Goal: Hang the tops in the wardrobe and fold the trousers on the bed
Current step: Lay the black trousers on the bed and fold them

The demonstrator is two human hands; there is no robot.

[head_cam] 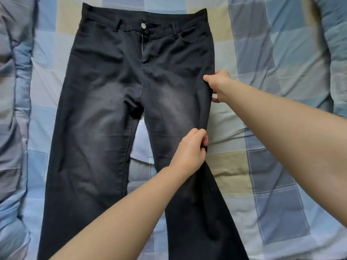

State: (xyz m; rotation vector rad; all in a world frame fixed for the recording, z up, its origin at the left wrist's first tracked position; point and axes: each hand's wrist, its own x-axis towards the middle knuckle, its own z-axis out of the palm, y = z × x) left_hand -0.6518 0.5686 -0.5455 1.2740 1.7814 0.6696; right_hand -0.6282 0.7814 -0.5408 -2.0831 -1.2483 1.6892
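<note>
Black trousers (105,113) on checked bedspread (262,53); both hands pinch one leg's outer seam.

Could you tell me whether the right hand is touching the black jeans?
Touching. The head view shows the right hand pinching the outer seam of the black jeans at the thigh, with the thumb on top of the fabric edge.

This is a bedroom in a home. A bed (272,53) fills the whole view, covered by a soft, creased quilt (281,184) in a patchwork of pale blue, grey and cream squares with stitched lines. Dark trousers (105,113) lie spread flat on it, waistband at the far side.
</note>
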